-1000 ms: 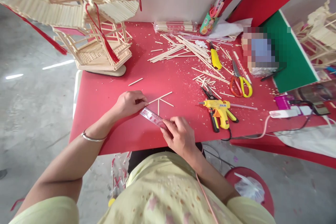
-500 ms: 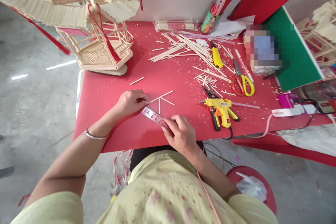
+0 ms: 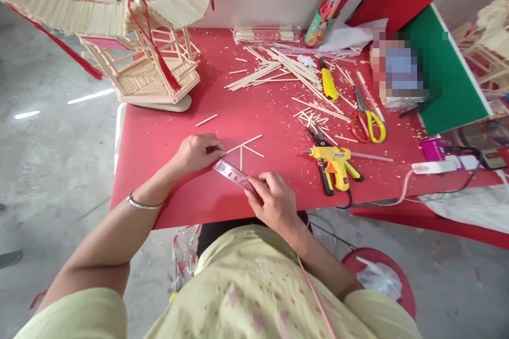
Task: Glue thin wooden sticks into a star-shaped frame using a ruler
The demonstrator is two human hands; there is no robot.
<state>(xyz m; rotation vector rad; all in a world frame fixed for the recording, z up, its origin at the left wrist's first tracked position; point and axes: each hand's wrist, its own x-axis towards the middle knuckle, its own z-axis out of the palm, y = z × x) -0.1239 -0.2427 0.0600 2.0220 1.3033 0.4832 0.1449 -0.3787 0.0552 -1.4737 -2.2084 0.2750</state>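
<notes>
My right hand [image 3: 274, 198] pinches the right end of a short printed ruler [image 3: 231, 172], which slants across the red tabletop. Closed at the fingertips, my left hand [image 3: 201, 152] holds the lower left end of a thin wooden stick [image 3: 250, 142]; the ruler's left end lies right by those fingers. Two shorter sticks branch off this long one, an upright stick [image 3: 240, 160] and a slanting stick [image 3: 254, 152]. Whether they are glued to it I cannot tell. A loose stick [image 3: 207, 120] lies above my left hand.
A stick-built pavilion model [image 3: 159, 79] with red tassels stands at the left. To the right lie a yellow glue gun [image 3: 336, 161], pliers [image 3: 318, 137], scissors [image 3: 368, 119], a yellow cutter knife [image 3: 328, 83] and scattered sticks [image 3: 258, 77]. A pen holder [image 3: 316, 29] stands behind.
The whole view has shifted very slightly. Both hands, the ruler and the sticks keep nearly the same places on the table.
</notes>
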